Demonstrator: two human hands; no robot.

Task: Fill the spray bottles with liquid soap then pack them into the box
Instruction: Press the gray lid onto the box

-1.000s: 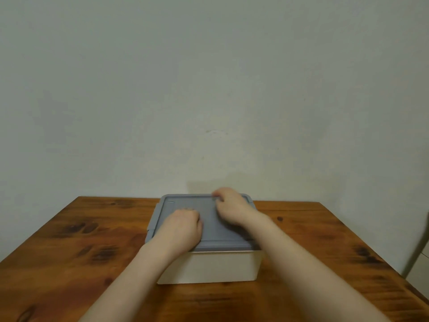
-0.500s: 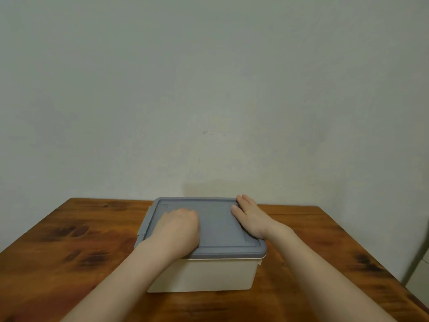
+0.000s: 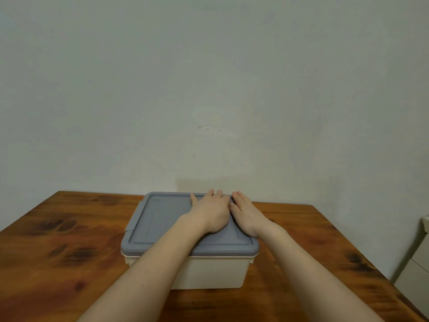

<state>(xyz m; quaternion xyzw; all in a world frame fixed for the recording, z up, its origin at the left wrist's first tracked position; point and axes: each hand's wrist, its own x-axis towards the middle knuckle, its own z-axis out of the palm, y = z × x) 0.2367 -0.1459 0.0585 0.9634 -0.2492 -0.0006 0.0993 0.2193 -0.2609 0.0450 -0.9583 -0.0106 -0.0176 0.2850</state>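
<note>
A cream plastic box (image 3: pixel 209 273) stands in the middle of the wooden table (image 3: pixel 58 252), closed by a grey lid (image 3: pixel 160 219). My left hand (image 3: pixel 212 213) lies flat on the lid's far right part, fingers spread toward the back edge. My right hand (image 3: pixel 247 216) rests flat beside it, touching the lid's right side. Neither hand holds anything. No spray bottles are in view; the lid hides the inside of the box.
A plain pale wall rises right behind the table. A white cabinet (image 3: pixel 417 270) stands past the table's right edge. Bare wood lies to the left and right of the box.
My left hand has opened from a loose fist and slid from the lid's left-middle to its far right, next to my right hand. The box sits a little closer in view.
</note>
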